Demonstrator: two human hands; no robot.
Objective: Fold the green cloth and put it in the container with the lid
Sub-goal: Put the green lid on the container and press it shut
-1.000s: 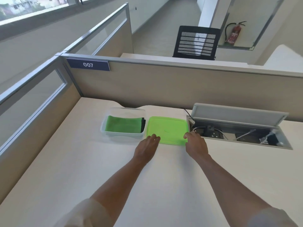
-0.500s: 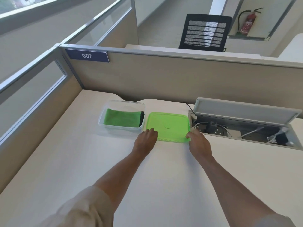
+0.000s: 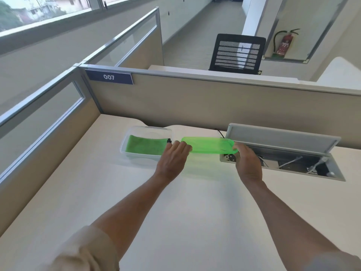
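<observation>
I saw left hand and right hand gripping the lid by opposite edges; it looked light, thin, slightly flexible.

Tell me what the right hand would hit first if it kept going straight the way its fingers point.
Probably the raised grey metal flap of the open cable tray, just beyond the right hand and the translucent green plastic lid it grips; depth is unclear.

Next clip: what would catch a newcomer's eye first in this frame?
The bright green lid, held off the desk at mid-frame between the left hand and right hand. Just left of it, the green cloth lies folded in the clear container.
</observation>
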